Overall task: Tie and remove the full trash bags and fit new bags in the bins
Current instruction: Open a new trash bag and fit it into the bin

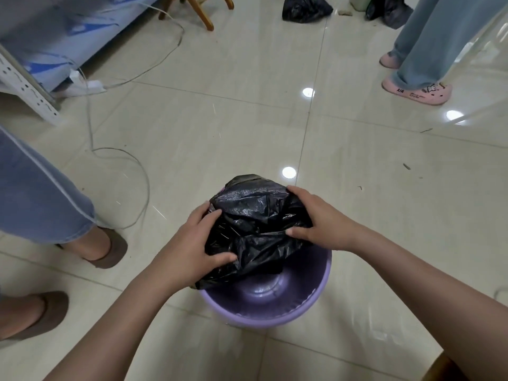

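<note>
Gripped between left hand (196, 243) and right hand (319, 221), black bag (255, 224) bunches over purple bin (264, 312).

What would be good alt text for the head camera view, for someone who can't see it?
Two bare hands, left hand and right hand, grip a crumpled black trash bag over the far rim of a purple bin whose inside is bare. The bin stands on a glossy tiled floor, with other people's feet and another black bag nearby.

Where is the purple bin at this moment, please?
In the head view the purple bin stands on the tiled floor at lower centre, beneath the black trash bag that the left hand and right hand grip.
</note>
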`<state>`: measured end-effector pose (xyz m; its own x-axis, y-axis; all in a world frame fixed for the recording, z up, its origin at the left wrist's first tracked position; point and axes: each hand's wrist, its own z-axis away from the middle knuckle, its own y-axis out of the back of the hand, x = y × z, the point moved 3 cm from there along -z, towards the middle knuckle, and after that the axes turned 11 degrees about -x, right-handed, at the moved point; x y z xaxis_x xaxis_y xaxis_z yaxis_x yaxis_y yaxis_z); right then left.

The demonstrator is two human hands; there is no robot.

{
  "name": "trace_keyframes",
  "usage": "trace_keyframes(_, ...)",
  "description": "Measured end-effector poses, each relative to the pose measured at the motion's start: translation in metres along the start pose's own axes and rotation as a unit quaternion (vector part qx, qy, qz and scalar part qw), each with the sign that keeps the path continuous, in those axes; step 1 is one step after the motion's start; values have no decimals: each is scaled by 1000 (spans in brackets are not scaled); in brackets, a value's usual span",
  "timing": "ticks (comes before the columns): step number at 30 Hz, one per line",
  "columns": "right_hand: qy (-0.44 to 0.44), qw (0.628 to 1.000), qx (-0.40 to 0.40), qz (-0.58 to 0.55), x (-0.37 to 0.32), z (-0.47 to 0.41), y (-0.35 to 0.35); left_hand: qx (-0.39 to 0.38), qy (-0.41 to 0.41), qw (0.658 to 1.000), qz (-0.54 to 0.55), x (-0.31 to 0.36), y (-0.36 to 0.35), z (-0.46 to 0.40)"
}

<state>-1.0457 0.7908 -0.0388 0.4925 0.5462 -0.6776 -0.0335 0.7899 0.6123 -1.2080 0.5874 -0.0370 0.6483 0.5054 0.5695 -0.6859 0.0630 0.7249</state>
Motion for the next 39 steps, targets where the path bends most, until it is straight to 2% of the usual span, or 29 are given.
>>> trace_keyframes(3,-1,999,-35,-4,1,10,-2,-58,14,998,22,-7,-6,6)
trace_keyframes(7,-3,998,-54,-26,4,24,3,-52,33,997,-42,-5,-5,15)
trace_keyframes(14,-42,995,-94,20,11,40,-6,-147,-22,987,-64,-2,-27,31)
trace_keyframes(18,-32,999,-17,39,12,33,0,-112,-19,991,-70,5,-26,26)
trace_keyframes(21,-23,997,75,29,15,31,8,-46,-58,991,-114,15,-18,22)
trace_keyframes(23,-20,995,93,31,15,31,10,-24,-88,986,-141,21,-15,20)
trace_keyframes(27,-11,997,74,31,13,34,8,-43,-83,987,-132,26,-17,18)
trace_keyframes(35,-9,1000,0,23,15,43,15,4,-83,994,-72,31,-14,21)
trace_keyframes(39,-12,999,13,40,17,42,20,42,-98,992,-63,35,-14,16)
